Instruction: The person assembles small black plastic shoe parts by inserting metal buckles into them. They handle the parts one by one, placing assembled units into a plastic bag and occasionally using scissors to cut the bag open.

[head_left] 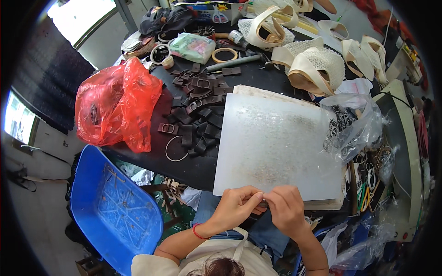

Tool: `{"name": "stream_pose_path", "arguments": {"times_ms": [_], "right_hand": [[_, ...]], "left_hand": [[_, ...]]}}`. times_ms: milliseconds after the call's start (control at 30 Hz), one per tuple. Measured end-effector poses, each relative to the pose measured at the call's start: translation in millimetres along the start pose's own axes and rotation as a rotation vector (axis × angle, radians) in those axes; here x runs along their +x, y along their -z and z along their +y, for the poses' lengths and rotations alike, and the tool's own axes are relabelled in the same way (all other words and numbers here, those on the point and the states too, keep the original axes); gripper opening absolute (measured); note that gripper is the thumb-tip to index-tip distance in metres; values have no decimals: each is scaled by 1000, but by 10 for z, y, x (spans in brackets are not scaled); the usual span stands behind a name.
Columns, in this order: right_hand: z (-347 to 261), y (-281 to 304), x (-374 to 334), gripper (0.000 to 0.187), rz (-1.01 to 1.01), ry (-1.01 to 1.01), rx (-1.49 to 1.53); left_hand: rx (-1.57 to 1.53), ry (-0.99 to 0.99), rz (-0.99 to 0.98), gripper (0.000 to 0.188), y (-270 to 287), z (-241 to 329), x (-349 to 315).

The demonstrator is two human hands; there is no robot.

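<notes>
1. Head view: the left hand (237, 207) and right hand (286, 209) meet at the near edge of the sheet (271, 138), both pinched narrow on a small dark piece (263, 204).
2. The piece lies between the hands, about equally near each; its long axis cannot be told.
3. Count: one piece, one sheet, one red bag (117, 101), one tub (119, 202); overlapping straps (210, 131) cannot be counted.

A blue plastic tub (87, 198) with rounded corners fills the lower left of the frame; a dark cloth curtain (50, 69) hangs upper left. At top centre, on the black bench (195, 172) — a pale green plastic packet (192, 47), a tan ring-shaped roll (224, 61), a grey-handled hammer (235, 63).
</notes>
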State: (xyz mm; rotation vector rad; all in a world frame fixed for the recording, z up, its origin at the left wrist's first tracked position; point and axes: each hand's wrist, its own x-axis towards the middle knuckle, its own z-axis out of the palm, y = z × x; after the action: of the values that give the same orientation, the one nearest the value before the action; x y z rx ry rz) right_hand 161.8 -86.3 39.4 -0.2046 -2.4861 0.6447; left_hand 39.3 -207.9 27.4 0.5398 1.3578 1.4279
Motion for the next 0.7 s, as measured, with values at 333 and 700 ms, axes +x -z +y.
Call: {"name": "stream_pose_path", "arguments": {"times_ms": [333,700], "right_hand": [[-39,58,148,38,-155,167,-51],[-38,-29,155,40,-161,255,-66]], "left_hand": [[155,-72,65,23,111,100,-15],[174,-34,-3,21,256,150,-93]]}}
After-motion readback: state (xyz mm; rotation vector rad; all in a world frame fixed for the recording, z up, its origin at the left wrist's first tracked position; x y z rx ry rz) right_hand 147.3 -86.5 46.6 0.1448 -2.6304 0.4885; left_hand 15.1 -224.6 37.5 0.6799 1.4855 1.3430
